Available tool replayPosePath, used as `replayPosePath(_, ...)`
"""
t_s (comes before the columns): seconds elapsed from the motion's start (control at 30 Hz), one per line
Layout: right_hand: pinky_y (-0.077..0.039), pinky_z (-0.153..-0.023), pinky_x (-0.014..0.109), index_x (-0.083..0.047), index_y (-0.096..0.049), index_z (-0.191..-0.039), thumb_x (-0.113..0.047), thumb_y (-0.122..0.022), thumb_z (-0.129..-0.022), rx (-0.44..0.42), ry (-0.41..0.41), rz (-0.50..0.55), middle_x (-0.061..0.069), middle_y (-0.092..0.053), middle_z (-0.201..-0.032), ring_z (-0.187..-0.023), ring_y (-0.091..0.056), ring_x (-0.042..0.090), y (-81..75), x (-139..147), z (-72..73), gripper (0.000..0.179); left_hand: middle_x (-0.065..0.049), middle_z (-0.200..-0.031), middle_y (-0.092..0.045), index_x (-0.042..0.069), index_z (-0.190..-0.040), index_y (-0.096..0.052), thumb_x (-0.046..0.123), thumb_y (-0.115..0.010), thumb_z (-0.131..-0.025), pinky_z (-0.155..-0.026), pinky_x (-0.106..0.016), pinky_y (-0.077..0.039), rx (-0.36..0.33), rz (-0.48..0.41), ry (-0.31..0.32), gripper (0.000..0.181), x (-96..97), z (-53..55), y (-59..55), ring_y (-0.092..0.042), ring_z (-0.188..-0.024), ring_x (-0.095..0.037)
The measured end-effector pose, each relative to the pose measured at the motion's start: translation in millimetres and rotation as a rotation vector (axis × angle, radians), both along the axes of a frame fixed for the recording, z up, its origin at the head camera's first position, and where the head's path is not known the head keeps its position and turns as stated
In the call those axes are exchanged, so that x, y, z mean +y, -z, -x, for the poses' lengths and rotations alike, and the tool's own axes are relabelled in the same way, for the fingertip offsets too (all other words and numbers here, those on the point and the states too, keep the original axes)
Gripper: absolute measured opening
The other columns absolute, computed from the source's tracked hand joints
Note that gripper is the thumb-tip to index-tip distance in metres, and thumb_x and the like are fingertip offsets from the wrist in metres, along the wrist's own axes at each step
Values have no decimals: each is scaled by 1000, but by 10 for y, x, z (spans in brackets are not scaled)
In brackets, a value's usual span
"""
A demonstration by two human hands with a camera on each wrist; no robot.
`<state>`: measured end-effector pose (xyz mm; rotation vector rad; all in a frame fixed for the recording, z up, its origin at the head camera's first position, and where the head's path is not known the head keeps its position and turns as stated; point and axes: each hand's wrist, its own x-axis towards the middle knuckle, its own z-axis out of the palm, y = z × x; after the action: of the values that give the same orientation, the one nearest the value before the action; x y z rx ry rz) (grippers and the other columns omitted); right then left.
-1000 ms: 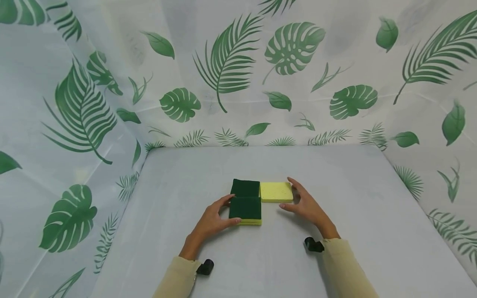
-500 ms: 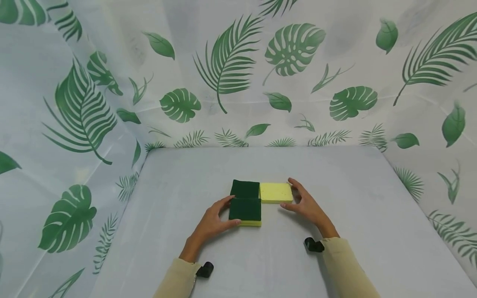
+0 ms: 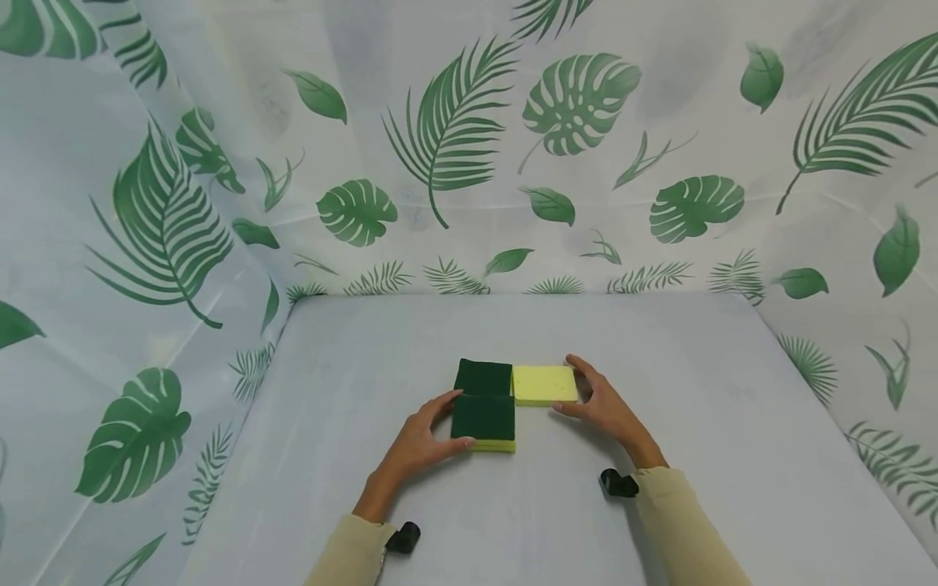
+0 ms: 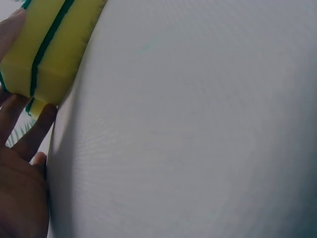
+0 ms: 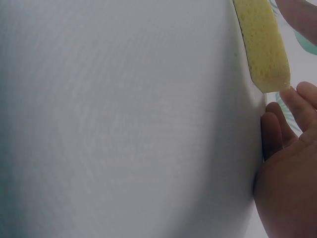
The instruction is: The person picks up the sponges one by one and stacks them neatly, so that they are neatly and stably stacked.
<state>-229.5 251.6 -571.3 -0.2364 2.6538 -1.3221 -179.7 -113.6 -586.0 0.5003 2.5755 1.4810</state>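
Observation:
In the head view, my left hand (image 3: 419,443) holds the left side of a front stack of sponges (image 3: 484,418), thumb at its near edge and forefinger at its far corner. Yellow foam and dark green scouring layers alternate in the stack's side (image 4: 52,54) in the left wrist view. Right behind it lies another sponge, green side up (image 3: 484,377). To that one's right lies a yellow-topped sponge (image 3: 545,385). My right hand (image 3: 604,411) spreads thumb and forefinger around its right end; the right wrist view shows fingertips at its corner.
All the sponges lie on a white-covered table (image 3: 366,342). White cloth walls (image 3: 469,244) with green leaf prints stand at the back and sides. A small black device (image 3: 403,537) sits at the left wrist, another black device (image 3: 618,483) at the right.
My right thumb has come slightly nearer the yellow sponge's front edge. The head view has tilted up a little. The left hand and the sponges keep their arrangement.

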Motion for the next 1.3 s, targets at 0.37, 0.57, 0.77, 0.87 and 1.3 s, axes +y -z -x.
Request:
replayPosePath(0.37,-16,-123,69,1,-27,-167,-30,-87,-91,35,-25,16,27,-31,-169,-158,-22,48,-24,-3,30,102,-9,-158,-55,25,-162,-49,47,-86,-90,-119,-63,-34,16,-7,9,84,-7,15,-28,-45,-150,-31)
replayPosePath(0.57,-16,-123,69,3,-29,-166,-29,-87,-91,38,-28,2,29,-31,-168,-157,-22,49,-31,-6,50,100,-9,-158,-54,24,-162,-50,47,-86,-90,-119,-63,-34,13,-7,10,84,-12,16,-48,-45,-150,-30)
replayPosePath(0.77,-17,-123,69,7,-31,-163,-25,-87,-92,51,-37,3,32,-33,-166,-155,-25,50,-1,-24,69,96,-10,-158,-55,25,-162,-50,47,-86,-90,-119,-63,-35,19,-2,11,83,-22,27,-40,-47,-149,-31)
replayPosePath(0.87,-18,-122,70,9,-33,-162,-23,-86,-92,46,-33,9,34,-34,-164,-154,-27,52,8,-37,70,94,-10,-158,-55,25,-162,-50,46,-86,-90,-119,-63,-35,19,-1,15,83,-26,34,-31,-46,-149,-31)
replayPosePath(1.3,-18,-123,69,8,-36,-162,-25,-86,-94,18,4,-53,34,-35,-164,-153,-28,52,34,-44,61,90,-10,-158,-55,24,-161,-50,46,-86,-90,-119,-63,-34,-2,-23,9,83,-4,-11,-36,-45,-150,-32)
